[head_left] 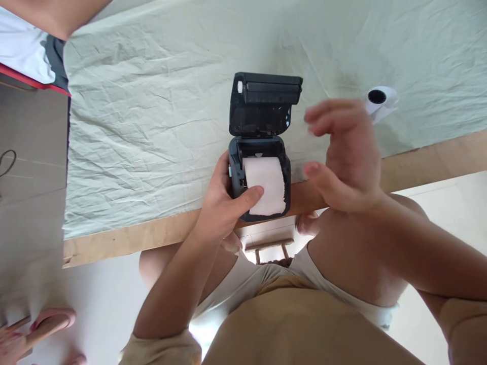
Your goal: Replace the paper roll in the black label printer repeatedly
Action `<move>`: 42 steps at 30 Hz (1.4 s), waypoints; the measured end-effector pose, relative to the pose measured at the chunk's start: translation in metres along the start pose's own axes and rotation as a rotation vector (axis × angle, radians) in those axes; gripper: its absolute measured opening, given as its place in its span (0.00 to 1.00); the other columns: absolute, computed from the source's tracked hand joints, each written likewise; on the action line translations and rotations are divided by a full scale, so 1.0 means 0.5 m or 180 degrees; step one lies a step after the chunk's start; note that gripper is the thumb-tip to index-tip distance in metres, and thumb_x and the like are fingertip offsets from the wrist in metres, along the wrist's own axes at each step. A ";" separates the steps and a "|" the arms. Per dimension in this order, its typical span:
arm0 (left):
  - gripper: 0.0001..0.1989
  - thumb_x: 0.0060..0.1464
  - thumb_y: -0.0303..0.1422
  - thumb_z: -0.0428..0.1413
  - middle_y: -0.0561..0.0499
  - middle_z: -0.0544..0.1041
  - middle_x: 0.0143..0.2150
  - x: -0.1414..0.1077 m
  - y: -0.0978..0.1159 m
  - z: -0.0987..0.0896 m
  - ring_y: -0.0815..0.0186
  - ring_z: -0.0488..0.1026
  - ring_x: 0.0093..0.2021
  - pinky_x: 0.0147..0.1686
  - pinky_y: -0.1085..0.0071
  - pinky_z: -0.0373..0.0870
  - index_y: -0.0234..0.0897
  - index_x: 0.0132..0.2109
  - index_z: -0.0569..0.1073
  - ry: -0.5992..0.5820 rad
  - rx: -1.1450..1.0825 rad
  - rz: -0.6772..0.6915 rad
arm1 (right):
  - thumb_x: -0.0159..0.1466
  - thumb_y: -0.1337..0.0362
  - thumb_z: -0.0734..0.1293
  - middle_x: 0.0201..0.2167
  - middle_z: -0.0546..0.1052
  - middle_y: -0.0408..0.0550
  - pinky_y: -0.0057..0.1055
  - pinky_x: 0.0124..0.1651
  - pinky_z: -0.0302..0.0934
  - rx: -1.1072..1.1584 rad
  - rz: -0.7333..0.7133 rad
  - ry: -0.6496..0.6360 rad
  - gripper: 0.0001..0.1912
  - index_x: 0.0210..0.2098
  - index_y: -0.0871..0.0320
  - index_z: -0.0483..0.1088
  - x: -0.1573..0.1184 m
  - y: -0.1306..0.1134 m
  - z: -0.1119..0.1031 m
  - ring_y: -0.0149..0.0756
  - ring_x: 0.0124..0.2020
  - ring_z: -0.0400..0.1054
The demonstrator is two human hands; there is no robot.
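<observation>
A small dark label printer [234,157] is held over the table's front edge, its lid [262,106] swung up and back. White paper [268,175] with a ragged right edge covers its roll compartment. My left hand [228,197] grips the printer's left side, the thumb pressing on the paper. To the right of the printer and apart from it, my right hand [346,157] is raised, fingers bent and thumb spread from them, with nothing between. Behind that hand a loose white paper roll [388,96] with a black core stands on the cloth, a strip hanging loose.
A wrinkled pale green cloth [152,126] covers the table, leaving a bare wooden front edge [133,235]. Another person's arm [64,15] reaches in at the top left. A foot in a pink slipper [53,322] shows at the lower left. My knees are under the edge.
</observation>
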State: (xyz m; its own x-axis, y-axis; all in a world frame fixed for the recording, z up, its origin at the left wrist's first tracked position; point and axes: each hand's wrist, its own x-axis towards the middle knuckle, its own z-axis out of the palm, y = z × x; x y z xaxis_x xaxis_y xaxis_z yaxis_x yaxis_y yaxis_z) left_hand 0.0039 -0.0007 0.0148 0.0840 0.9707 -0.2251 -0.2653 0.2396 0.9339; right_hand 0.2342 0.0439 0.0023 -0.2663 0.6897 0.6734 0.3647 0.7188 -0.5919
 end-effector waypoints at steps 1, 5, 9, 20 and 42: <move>0.34 0.48 0.43 0.83 0.44 0.87 0.56 -0.001 0.000 0.001 0.49 0.86 0.54 0.47 0.63 0.86 0.44 0.57 0.78 -0.0009 -0.0012 -0.0015 | 0.75 0.45 0.67 0.72 0.76 0.52 0.58 0.65 0.73 -0.0058 0.0289 -0.0034 0.24 0.68 0.39 0.67 0.003 0.004 -0.002 0.57 0.70 0.75; 0.33 0.46 0.43 0.83 0.45 0.87 0.55 -0.002 0.000 0.003 0.48 0.86 0.54 0.49 0.61 0.86 0.44 0.55 0.79 0.0036 -0.0003 0.0009 | 0.75 0.34 0.65 0.78 0.73 0.50 0.59 0.72 0.70 0.0440 0.0588 -0.0184 0.34 0.75 0.36 0.61 0.007 0.011 -0.003 0.58 0.77 0.70; 0.33 0.46 0.44 0.83 0.44 0.86 0.56 -0.002 -0.003 -0.002 0.49 0.85 0.56 0.52 0.61 0.86 0.43 0.54 0.78 0.0056 -0.0015 0.0037 | 0.77 0.31 0.61 0.68 0.81 0.47 0.55 0.67 0.75 0.0607 0.0665 -0.0046 0.30 0.67 0.38 0.71 0.002 0.012 -0.004 0.54 0.68 0.78; 0.29 0.60 0.57 0.74 0.44 0.88 0.50 0.001 -0.007 -0.004 0.51 0.89 0.48 0.39 0.62 0.87 0.43 0.54 0.77 -0.0199 -0.0016 0.0023 | 0.72 0.41 0.72 0.74 0.76 0.55 0.52 0.69 0.78 0.0979 0.1344 -0.1398 0.37 0.74 0.49 0.63 0.010 0.006 -0.002 0.51 0.64 0.80; 0.21 0.65 0.55 0.70 0.46 0.91 0.50 0.015 -0.017 0.009 0.42 0.87 0.63 0.63 0.50 0.87 0.42 0.48 0.85 0.0374 -0.0614 -0.0074 | 0.74 0.45 0.71 0.74 0.74 0.53 0.48 0.67 0.81 0.0537 0.1173 -0.1336 0.35 0.77 0.45 0.66 0.006 0.005 0.000 0.48 0.65 0.77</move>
State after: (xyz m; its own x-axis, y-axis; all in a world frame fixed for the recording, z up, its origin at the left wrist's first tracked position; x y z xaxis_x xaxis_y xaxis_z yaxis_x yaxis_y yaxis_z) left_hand 0.0110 0.0047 0.0064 -0.0172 0.9577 -0.2873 -0.4444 0.2501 0.8602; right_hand 0.2344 0.0476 0.0031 -0.4921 0.8480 0.1966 0.3625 0.4050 -0.8394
